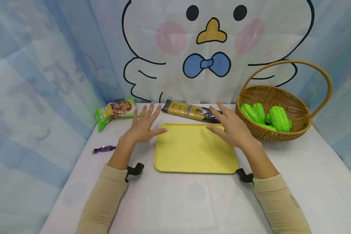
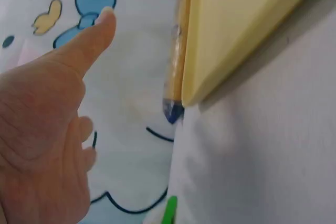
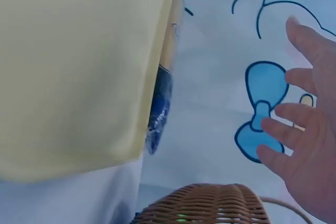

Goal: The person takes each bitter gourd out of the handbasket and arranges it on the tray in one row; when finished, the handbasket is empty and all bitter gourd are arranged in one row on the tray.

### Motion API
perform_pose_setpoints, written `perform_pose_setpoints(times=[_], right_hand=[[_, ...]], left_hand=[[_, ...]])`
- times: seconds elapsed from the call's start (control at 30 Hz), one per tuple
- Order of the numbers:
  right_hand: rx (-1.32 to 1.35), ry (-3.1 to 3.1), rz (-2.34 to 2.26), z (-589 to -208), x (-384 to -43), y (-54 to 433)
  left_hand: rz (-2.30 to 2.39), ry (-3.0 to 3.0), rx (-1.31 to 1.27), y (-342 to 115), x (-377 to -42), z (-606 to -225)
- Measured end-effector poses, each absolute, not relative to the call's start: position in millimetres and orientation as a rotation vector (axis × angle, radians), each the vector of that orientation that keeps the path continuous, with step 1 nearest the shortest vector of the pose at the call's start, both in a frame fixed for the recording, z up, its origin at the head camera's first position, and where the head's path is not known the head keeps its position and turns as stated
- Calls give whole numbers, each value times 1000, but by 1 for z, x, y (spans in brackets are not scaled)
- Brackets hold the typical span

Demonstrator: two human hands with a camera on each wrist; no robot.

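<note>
hovering over a white table (image 1: 175, 201), both hands are spread flat and hold nothing, so this looks like the pause before anything gets picked up. going by size: the cartoon backdrop (image 1: 213, 48) hangs behind; the basket (image 1: 304, 125) sits at the right with green toy gourds (image 1: 276, 118) inside; the yellow tray (image 1: 193, 149) lies bare in the middle, between the hands. the left hand (image 1: 143, 128) floats just off the tray's left edge, fingers fanned apart and straight, thumb pointing toward the tray. the right hand (image 1: 232, 128) hangs over the tray's far right corner, fingers likewise splayed and relaxed. just behind the tray lies a long pasta pack (image 1: 190, 111), its right end hidden by the right hand; a green snack bag (image 1: 117, 110) sits farther left, and a small purple candy (image 1: 103, 149) lies near the left forearm. in my judgement the next move calls for one hand to drop and curl round the nearest item, likely the pasta pack, gripping it mid-length so it stays level.
</note>
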State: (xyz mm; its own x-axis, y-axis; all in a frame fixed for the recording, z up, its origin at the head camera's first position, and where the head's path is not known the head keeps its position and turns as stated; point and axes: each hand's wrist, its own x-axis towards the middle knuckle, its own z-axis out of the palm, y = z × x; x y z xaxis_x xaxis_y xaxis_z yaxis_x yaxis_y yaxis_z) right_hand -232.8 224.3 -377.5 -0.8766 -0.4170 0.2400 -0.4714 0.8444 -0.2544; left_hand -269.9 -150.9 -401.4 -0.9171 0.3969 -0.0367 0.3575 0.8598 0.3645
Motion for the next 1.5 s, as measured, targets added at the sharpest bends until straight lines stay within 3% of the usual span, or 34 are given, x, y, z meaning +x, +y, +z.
perform_pose_setpoints(times=[0.23,0.77,1.5], right_hand=[[569,-2771,663,-358,-227,241],[406,-2538,884,-325,-220,307],[237,-3059,643,-313,-239,405]], left_hand=[[1002,2522,560,-180,-285,-429],[807,2467,646,-190,-286,-454],[792,2478,652,-190,-287,-452]])
